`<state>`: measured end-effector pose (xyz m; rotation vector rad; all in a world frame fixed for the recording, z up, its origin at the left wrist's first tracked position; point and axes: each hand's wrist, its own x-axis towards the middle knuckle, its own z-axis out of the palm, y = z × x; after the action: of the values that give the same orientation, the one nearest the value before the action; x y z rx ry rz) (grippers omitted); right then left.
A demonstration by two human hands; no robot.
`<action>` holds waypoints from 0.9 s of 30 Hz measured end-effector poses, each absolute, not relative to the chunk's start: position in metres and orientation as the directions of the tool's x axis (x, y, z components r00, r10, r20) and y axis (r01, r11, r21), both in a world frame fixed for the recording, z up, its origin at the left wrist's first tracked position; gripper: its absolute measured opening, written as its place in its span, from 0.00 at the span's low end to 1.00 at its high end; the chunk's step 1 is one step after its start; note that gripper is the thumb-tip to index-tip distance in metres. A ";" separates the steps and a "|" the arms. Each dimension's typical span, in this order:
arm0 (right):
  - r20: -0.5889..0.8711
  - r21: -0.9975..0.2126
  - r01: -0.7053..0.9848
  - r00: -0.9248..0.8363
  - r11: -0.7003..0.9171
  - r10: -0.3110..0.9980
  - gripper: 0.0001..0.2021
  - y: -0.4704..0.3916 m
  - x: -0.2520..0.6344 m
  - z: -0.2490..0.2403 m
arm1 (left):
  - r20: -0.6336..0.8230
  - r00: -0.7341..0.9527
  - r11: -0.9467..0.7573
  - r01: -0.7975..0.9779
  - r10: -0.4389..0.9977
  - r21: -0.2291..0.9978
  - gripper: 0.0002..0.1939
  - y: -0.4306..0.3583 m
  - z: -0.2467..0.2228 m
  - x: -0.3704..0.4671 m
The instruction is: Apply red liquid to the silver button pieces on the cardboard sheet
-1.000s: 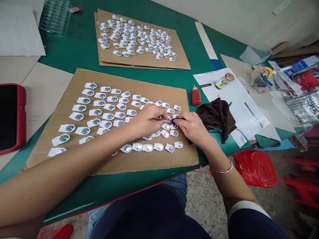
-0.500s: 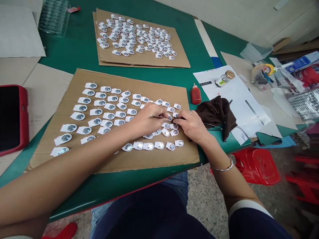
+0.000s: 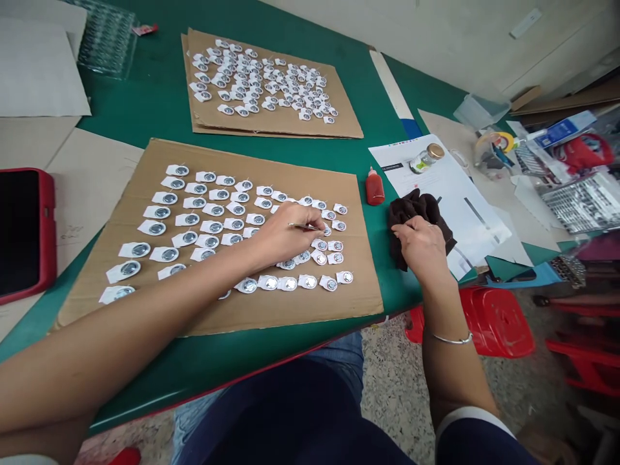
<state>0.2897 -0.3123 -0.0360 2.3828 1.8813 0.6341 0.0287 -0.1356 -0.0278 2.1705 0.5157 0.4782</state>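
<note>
My left hand (image 3: 293, 229) is closed round a thin metal tool (image 3: 303, 226), its fingertips down among small round silver pieces on white paper tabs (image 3: 232, 224). These lie in loose rows on a brown cardboard sheet (image 3: 358, 300); my left forearm and hand cover some of them. To the right of the sheet, my right hand (image 3: 423, 245) rests on a crumpled dark brown cloth (image 3: 411, 206), its thumb and fingers pinched against the fabric. The tip of the metal tool is hidden by my left fingers.
Behind lies a second cardboard stack (image 3: 349, 126) covered with similar pieces. A red squeeze bottle (image 3: 374, 187) stands beside the front sheet. A glass jar (image 3: 426, 159) lies on printed paper (image 3: 465, 200). At far left is a red-cased phone (image 3: 46, 239); a red stool (image 3: 504, 323) stands below the table.
My right hand has moved right, from the silver pieces beside my left hand onto the brown cloth. My left hand stays at the same pieces with the metal tool. The view has shifted slightly.
</note>
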 end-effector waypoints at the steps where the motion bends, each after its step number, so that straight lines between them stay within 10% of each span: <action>1: 0.307 0.267 0.905 0.245 -0.330 0.920 0.12 -0.311 0.294 -0.038 | 0.153 0.848 -0.577 0.203 0.508 0.791 0.06 -0.136 -0.026 0.029; 7: 0.393 0.091 0.827 0.482 -0.554 0.783 0.09 -0.301 0.302 -0.039 | 0.108 0.862 -0.601 0.249 0.494 0.760 0.05 -0.134 0.010 0.018; 17: 0.501 -0.175 0.956 0.294 -0.237 0.814 0.12 -0.286 0.255 -0.018 | 0.237 0.607 -0.613 0.540 0.758 0.577 0.05 -0.124 0.037 -0.062; 27: 0.359 -0.311 0.859 0.502 -0.406 0.787 0.27 -0.221 0.259 -0.020 | 0.352 0.215 -0.412 0.502 0.911 0.760 0.10 -0.090 0.020 -0.127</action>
<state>0.2589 -0.2214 -0.0201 3.0985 1.8294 0.2893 -0.1266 -0.0900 0.0203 2.0034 1.3021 1.0963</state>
